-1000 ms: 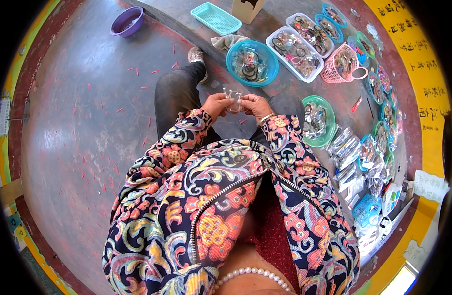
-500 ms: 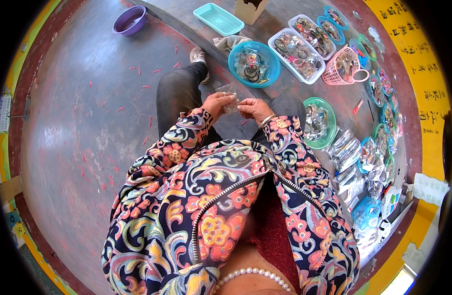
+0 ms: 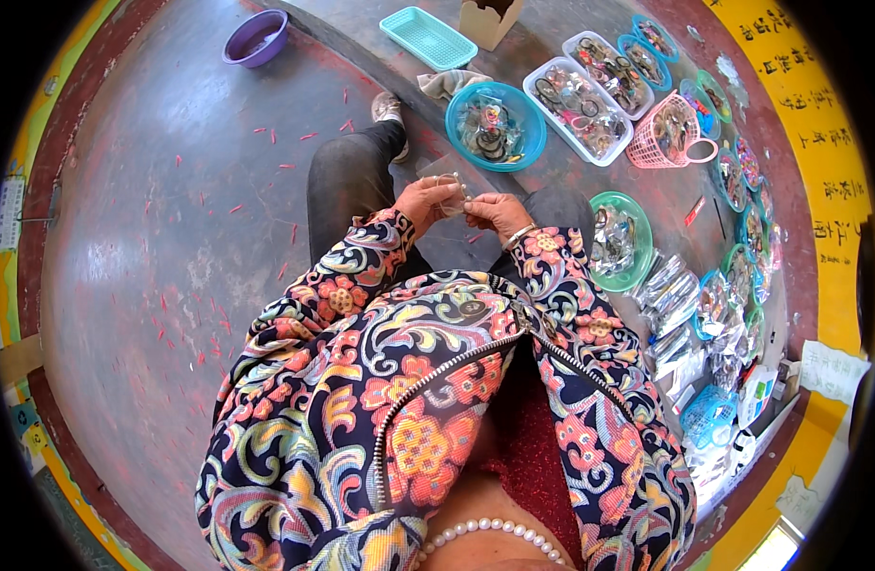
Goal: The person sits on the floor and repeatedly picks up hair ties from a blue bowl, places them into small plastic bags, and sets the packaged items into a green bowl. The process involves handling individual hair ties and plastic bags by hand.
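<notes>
In front of my knees, my left hand [image 3: 428, 202] is closed on a small clear plastic bag [image 3: 468, 181], with thumb and fingers pressed together. My right hand [image 3: 499, 213] is close beside it, its fingertips pinched at the bag's right side. Between the two hands shows a small thing with pale, bead-like bits; its kind is too small to tell. Just beyond the hands stands a blue basin [image 3: 524, 122] with bagged accessories, dark ring-shaped bands among them. To the right of my right hand is a green basin [image 3: 644, 238] holding more small bagged pieces.
Two white trays [image 3: 604, 160] of bagged bands and a pink basket [image 3: 647, 147] stand at the far right. Silvery packets [image 3: 668, 290] and several small baskets line the right wall. A turquoise tray [image 3: 428, 40], a cardboard box [image 3: 490, 21] and a purple basin [image 3: 255, 40] are farther off.
The clear bag is spread wider and shows more above my left fingers. My right fingertips stay close to the bag. The whole view has shifted slightly.
</notes>
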{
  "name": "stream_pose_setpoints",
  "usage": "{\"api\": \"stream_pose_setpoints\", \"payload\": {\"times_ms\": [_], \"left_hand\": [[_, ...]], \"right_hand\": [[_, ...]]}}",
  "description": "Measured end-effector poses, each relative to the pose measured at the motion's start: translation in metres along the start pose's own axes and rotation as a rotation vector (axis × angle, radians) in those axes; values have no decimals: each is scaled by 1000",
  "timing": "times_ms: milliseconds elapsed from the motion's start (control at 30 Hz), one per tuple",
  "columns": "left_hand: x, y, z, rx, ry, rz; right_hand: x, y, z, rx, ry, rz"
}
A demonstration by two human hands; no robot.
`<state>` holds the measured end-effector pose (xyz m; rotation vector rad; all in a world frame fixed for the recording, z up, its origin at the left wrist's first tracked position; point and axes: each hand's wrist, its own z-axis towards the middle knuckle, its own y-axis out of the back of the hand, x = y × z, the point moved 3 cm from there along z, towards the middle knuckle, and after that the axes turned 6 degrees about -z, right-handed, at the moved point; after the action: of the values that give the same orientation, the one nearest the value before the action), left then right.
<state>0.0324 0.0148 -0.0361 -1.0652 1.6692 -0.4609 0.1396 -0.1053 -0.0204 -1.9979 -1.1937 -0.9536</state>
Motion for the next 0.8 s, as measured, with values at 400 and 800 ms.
{"api": "stream_pose_setpoints", "payload": {"times_ms": [400, 800], "left_hand": [[-4, -1, -3, -126, -64, -22], [-7, 1, -5, -144, -18, 7]], "right_hand": [[1, 4, 3, -75, 39, -32], [4, 13, 6, -97, 67, 6]]}}
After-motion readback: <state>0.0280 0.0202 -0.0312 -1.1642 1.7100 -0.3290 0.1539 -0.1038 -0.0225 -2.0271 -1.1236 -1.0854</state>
